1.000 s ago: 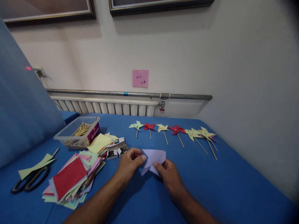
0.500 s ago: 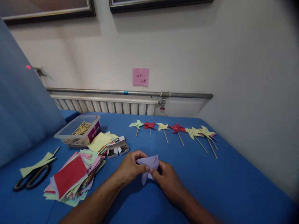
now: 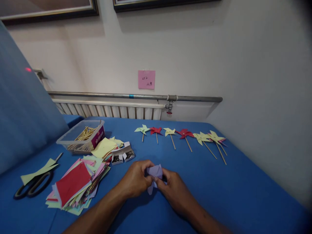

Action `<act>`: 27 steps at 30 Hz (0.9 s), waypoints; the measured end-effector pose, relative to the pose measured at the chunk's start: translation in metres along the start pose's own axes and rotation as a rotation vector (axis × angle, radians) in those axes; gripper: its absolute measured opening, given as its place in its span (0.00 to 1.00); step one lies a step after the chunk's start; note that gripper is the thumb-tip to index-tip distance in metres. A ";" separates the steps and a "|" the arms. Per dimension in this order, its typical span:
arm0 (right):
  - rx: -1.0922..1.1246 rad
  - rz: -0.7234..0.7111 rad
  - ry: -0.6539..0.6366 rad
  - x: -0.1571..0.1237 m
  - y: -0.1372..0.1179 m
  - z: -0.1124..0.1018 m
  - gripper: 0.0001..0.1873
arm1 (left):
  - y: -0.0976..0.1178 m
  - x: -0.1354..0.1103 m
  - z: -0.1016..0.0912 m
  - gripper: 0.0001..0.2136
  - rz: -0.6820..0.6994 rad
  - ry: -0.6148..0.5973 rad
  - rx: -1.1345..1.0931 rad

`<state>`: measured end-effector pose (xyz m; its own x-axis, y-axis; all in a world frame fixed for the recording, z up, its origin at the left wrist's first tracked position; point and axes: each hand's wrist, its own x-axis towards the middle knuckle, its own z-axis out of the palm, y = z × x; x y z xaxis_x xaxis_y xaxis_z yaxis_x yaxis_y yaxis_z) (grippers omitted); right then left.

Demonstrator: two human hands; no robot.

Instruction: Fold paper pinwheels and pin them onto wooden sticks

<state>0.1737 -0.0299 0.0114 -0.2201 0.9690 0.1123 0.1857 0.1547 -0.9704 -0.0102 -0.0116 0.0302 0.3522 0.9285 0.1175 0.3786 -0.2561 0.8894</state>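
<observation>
While one sheet of purple paper [image 3: 156, 171] is held at the lower centre of the frame, its edges are pinched between thumb and fingers by both the left hand [image 3: 137, 179] and the right hand [image 3: 174, 187]; both are closed narrowly, close together, above the blue-covered desk [image 3: 226, 198]. Condition of the piece: partly folded, as judged from its bent-in flaps; the exact folds are hidden by the fingers, and no stick is seen attached. Completed stock, right of centre: a row of pinwheels [image 3: 185, 134] mounted on sticks, six plainly shown in mint green, red and yellow, with a pinkish one partly covered at the right end. Materials remaining, left: a thick stack of coloured sheets [image 3: 73, 183], topped with red; yellow sheets [image 3: 104, 148], laid behind it; small cartons [image 3: 118, 151], filled with metal pieces; a clear tub [image 3: 60, 142], in which many wooden sticks [image 3: 85, 134] are kept. Tools, lower left: black-handled scissors [image 3: 45, 182], partly covered by a pale green paper piece [image 3: 39, 171]. Fastening and mounting of the purple piece are judged outstanding.
</observation>
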 end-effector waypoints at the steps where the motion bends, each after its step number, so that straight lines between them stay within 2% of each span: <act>1: 0.002 0.003 0.002 0.000 0.001 0.000 0.06 | 0.001 0.000 0.000 0.11 0.010 0.002 -0.004; 11: -0.027 -0.004 -0.020 0.002 0.001 0.000 0.06 | 0.001 0.001 0.003 0.11 -0.058 0.003 -0.086; 16: -0.016 0.017 -0.030 0.000 -0.003 0.001 0.05 | 0.004 0.000 0.003 0.11 -0.050 -0.011 -0.075; 20: 0.015 0.034 -0.039 0.002 -0.005 -0.001 0.09 | 0.003 0.002 0.003 0.10 -0.088 0.006 -0.240; 23: 0.128 0.085 -0.030 0.006 -0.004 -0.007 0.17 | 0.002 0.006 0.001 0.07 -0.127 0.057 -0.419; 27: 0.501 0.157 -0.006 0.009 -0.003 -0.012 0.29 | 0.002 0.011 -0.004 0.11 -0.188 0.094 -0.652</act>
<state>0.1823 -0.0198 0.0177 -0.2323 0.9717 -0.0424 -0.2634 -0.1048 -0.9590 -0.0085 -0.0007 0.0348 0.2437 0.9684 -0.0536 -0.1773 0.0989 0.9792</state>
